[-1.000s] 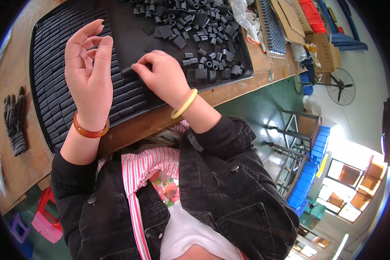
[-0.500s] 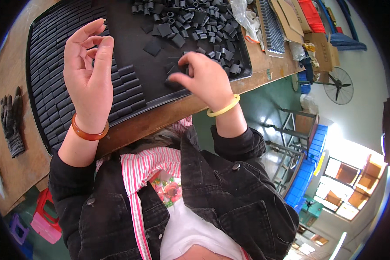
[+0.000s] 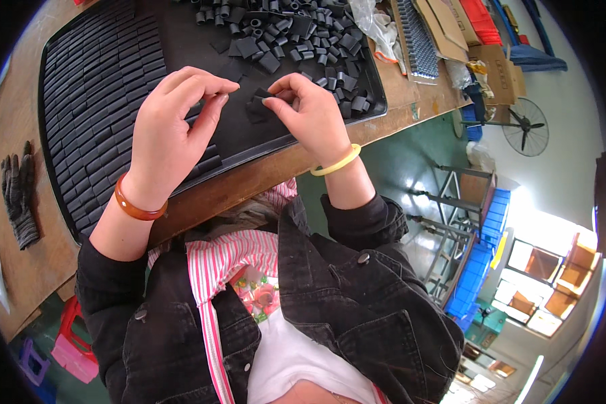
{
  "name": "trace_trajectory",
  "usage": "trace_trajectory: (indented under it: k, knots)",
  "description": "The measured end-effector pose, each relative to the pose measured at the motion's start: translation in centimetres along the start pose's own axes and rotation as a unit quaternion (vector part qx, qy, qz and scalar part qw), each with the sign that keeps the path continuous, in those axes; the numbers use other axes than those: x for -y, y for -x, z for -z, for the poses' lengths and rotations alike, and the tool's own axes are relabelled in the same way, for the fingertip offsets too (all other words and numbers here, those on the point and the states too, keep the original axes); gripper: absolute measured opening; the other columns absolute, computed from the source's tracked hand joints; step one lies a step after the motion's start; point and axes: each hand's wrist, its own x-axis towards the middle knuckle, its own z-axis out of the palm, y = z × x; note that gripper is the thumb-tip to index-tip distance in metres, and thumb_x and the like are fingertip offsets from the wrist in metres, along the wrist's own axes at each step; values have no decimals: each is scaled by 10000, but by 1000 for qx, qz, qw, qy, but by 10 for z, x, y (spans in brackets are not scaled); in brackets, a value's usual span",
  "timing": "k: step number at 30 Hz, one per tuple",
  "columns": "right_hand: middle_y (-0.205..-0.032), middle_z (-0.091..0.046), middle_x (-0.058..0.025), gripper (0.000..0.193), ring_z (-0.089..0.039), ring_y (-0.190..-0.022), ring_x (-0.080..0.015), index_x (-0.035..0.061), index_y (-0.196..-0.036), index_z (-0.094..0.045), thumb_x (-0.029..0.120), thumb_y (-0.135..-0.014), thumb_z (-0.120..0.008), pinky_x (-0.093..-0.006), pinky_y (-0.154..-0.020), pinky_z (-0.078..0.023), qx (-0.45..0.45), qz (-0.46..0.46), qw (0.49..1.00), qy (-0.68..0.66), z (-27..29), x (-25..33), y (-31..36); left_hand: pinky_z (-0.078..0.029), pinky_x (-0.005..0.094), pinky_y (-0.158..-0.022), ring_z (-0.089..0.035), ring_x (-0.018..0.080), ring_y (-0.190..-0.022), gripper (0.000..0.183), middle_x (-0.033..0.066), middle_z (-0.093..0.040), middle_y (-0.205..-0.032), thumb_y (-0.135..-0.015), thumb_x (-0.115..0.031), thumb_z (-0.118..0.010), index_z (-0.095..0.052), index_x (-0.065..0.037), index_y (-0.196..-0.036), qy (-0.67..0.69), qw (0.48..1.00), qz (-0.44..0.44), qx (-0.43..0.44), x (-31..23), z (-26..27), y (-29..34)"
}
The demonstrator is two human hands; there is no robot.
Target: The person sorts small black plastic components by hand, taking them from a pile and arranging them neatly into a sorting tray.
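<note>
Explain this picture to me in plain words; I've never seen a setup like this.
There is no machine here: these are a person's two bare hands, seen from above by a wide fisheye camera worn on the head, so straight edges look bent. On a wooden table sits a black tray. Neat rows of black pieces fill its left side; a loose heap of small black parts lies toward the upper right. The right hand, with a yellow bracelet, appears to pinch a dark piece in its fingers. The left hand is over the tray, thumb and forefinger slightly apart, holding nothing I can see.
</note>
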Motion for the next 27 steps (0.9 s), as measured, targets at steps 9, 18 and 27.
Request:
trace_trajectory:
  k: [9, 18, 27]
  knots:
    - [-769, -673, -82, 201, -637, -681, -239, 62, -1001, -658, 152, -838, -733, -337, -649, -503, -31, -26, 999, -24, 2, -3, -4, -510, 331, -732, -626, 253, -827, 178, 67, -664, -891, -804, 23, -689, -705, -47, -968, -36, 999, -6, -2, 1, 0, 0]
    - [-797, -607, -22, 229, -559, -697, -84, 37, -1080, -594, 62, -882, -705, -238, -650, -476, -20, 52, 973, -223, -8, 7, 2, -506, 368, -815, -627, 269, -920, 300, 66, -672, -1015, -760, -57, -755, -694, -59, -1053, -75, 995, -50, 41, -1, -6, 0]
    - [-897, -598, -62, 142, -572, -761, -122, 26, -1066, -554, 92, -951, -604, -228, -590, -442, 11, -102, 852, -513, -7, 23, 3, -511, 341, -750, -634, 258, -889, 320, 67, -672, -955, -728, -42, -775, -711, -73, -1040, -33, 999, -33, -7, 2, -4, 0]
